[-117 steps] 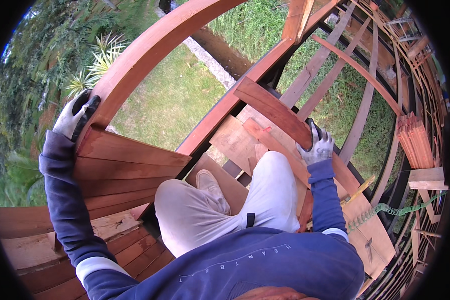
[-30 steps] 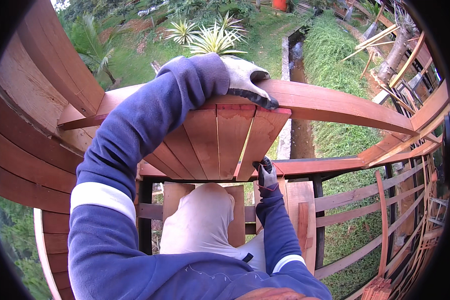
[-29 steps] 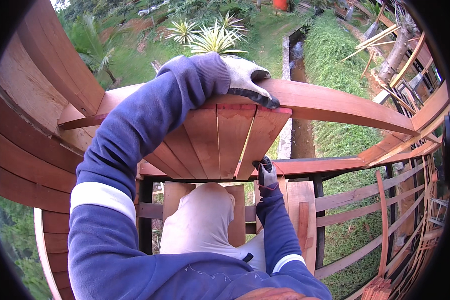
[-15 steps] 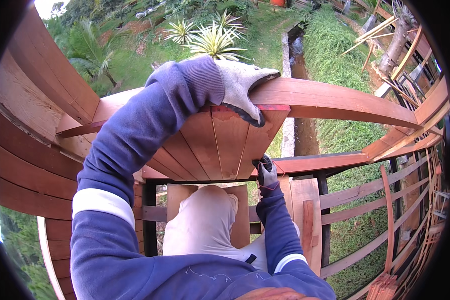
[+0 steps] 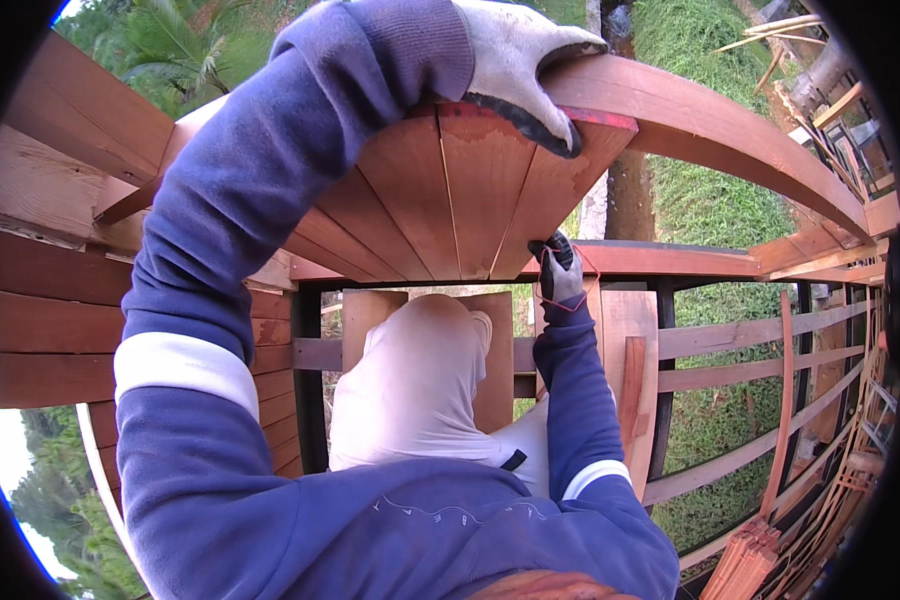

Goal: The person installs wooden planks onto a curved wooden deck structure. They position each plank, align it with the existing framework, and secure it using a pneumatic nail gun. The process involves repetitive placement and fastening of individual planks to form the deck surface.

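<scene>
reddish boards (image 5: 410, 190) fanned below a curved rail (image 5: 710, 115)

the end board (image 5: 570, 190) is rightmost, by the lower rail (image 5: 670, 261). the left hand (image 5: 520, 65) straddles the curved rail, thumb and forefinger apart, its sleeve (image 5: 220, 230) hiding some boards. the right hand (image 5: 560, 268) bunches its fingers at the end board's lower corner; i cannot tell if either hand grips. bundled strips (image 5: 745, 560) lie lower right.

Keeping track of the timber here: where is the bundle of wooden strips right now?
In the head view, the bundle of wooden strips is at the lower right, just below the lower end of the thin curved strip.
</scene>
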A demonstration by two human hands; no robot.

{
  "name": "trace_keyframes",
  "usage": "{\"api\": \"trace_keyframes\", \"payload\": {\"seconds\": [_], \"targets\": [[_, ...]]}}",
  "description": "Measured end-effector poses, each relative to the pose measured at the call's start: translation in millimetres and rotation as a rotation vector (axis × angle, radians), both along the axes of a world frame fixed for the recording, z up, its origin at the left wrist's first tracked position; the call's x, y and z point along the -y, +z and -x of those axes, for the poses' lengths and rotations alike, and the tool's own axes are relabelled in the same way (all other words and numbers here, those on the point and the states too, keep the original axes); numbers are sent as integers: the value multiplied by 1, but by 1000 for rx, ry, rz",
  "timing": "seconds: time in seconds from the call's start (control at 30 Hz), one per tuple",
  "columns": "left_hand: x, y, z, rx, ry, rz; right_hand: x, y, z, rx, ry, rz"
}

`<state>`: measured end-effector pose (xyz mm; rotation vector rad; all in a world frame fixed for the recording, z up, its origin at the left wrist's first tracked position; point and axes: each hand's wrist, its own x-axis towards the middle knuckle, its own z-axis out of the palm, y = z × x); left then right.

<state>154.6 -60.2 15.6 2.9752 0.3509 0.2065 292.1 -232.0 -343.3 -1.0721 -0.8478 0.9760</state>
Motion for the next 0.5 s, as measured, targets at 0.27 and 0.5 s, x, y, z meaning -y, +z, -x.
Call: {"api": "trace_keyframes", "payload": {"seconds": [0.27,0.5], "targets": [[3,17,4,-75,-67,140,6,-1,0,-58,-17,-9],[19,34,5,-178,18,148,3,-5,3,-116,-20,-22]]}}
